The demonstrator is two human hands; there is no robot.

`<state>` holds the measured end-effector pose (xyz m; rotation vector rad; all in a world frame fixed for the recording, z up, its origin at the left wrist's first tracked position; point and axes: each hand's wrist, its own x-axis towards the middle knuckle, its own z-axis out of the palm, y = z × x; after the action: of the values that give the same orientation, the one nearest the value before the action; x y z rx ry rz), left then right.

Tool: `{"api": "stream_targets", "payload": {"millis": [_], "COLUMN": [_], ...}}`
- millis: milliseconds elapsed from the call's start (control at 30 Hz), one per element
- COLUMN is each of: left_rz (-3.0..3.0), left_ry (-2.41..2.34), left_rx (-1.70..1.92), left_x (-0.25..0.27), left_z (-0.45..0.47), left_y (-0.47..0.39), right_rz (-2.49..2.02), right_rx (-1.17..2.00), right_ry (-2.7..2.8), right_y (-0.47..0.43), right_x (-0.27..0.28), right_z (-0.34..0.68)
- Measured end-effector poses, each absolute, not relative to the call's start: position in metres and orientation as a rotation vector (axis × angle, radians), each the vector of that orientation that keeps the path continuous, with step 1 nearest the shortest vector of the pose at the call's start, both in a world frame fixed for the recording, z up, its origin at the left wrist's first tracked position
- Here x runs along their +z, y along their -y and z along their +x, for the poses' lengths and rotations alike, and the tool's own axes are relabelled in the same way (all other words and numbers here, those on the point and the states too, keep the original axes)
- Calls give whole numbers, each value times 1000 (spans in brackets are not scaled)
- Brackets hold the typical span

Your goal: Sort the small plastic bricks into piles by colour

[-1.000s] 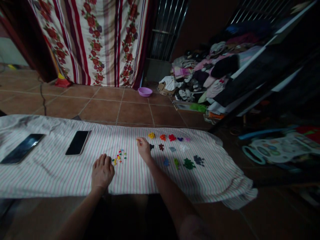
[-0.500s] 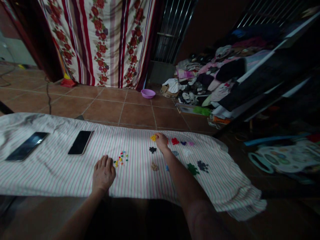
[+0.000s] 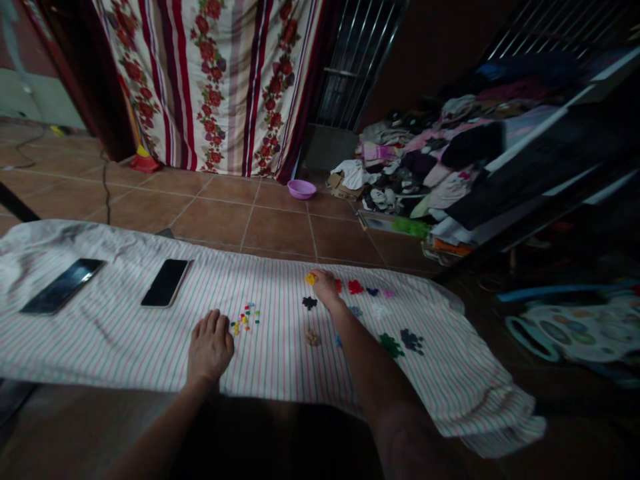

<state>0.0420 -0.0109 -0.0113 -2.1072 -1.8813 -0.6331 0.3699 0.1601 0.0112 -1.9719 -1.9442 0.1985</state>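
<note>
My left hand (image 3: pixel 211 343) lies palm down on the striped cloth (image 3: pixel 280 360), its fingers loosely stretched. Just right of its fingertips is a scatter of mixed small coloured pieces (image 3: pixel 245 320). My right hand (image 3: pixel 326 288) reaches to the far side, fingers bent together at the small yellow pile (image 3: pixel 311 279); whether a piece is between them is hidden. Around it lie little piles sorted by colour: black (image 3: pixel 309 303), tan (image 3: pixel 312 337), red (image 3: pixel 355 287), dark green (image 3: pixel 391 345), dark grey (image 3: pixel 412 341), white (image 3: pixel 381 311) and pink (image 3: pixel 389 293). Blue pieces (image 3: pixel 339 341) are partly behind my right forearm.
Two phones, a larger dark one (image 3: pixel 63 287) and a smaller one (image 3: pixel 166 283), lie on the cloth at left. Beyond the table are a purple basin (image 3: pixel 302 189) on the tiled floor, a flowered curtain (image 3: pixel 215 87) and a heap of clothes (image 3: pixel 425 153) at right.
The whole view has shifted slightly as the head moved. My right hand stays at the yellow pile and my left hand remains resting beside the mixed pieces.
</note>
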Motion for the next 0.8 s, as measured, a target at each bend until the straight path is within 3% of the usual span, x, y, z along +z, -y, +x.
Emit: {"api": "stream_targets", "payload": {"millis": [800], "left_rz": [-2083], "left_ry": [1898], "left_rx": [-632], "left_x": [-11], "left_z": [43], "left_y": [11], "right_rz": [-1861], "right_rx": [224], "right_ry": [2011], "right_y": [-171], "right_x": [7], "right_z": [366]}}
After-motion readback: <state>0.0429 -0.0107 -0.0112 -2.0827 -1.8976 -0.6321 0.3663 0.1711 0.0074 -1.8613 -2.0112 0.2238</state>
